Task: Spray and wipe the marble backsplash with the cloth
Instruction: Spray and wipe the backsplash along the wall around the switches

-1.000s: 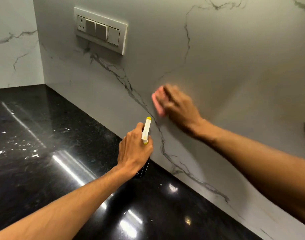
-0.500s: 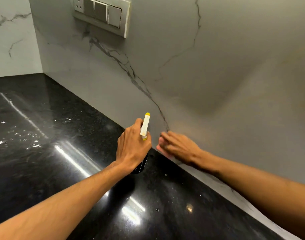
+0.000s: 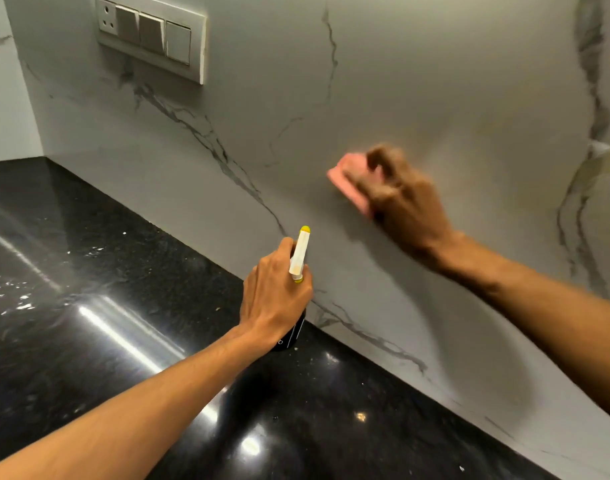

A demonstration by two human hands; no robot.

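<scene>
The right hand, blurred, presses the pink cloth against the marble backsplash, fingers bent over it in a grip. The cloth sticks out up-left of the hand, its long side slanting down to the right. Below-left, the left hand grasps the spray bottle, nozzle toward the wall. 0.5 s ago the cloth sat low at the counter joint beside the bottle; now it is higher and further right.
</scene>
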